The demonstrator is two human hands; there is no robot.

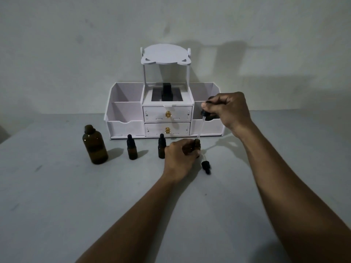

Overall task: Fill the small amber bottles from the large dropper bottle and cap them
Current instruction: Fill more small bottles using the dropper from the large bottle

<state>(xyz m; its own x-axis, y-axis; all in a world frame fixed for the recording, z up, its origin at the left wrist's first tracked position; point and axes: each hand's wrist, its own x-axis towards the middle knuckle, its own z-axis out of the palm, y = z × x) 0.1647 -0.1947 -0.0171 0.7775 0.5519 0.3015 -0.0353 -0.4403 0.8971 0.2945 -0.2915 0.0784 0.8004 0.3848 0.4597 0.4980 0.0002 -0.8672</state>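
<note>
Nearly upright, tip down, dropper pinched by right hand reaches bottle gripped by left hand.

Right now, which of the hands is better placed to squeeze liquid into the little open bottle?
The right hand. It pinches the large dropper by its black top, and the glass tip points down at the mouth of the small bottle. The left hand is busy gripping that bottle.

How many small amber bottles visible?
3. Left capped bottle beside the large amber bottle; middle capped bottle beside the left hand, which grips the third bottle. Organizer may hide more.
</note>
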